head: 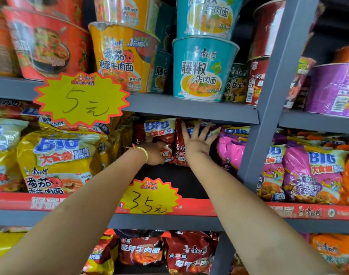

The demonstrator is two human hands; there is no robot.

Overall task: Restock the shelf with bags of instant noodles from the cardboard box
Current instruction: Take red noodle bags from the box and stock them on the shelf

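Observation:
Dark red bags of instant noodles [159,132] stand at the back of the middle shelf [179,181]. My left hand [155,153], with a yellow band on its wrist, grips the lower edge of one red bag. My right hand [197,137] presses flat, fingers spread, against a second red bag [179,147] standing upright beside it. The cardboard box is not in view.
Yellow noodle bags [56,161] fill the shelf on the left, pink bags [231,145] on the right. Noodle cups [203,68] stand on the shelf above. A grey upright post [269,108] divides the bays. Yellow price stars [149,195] hang on the shelf edges.

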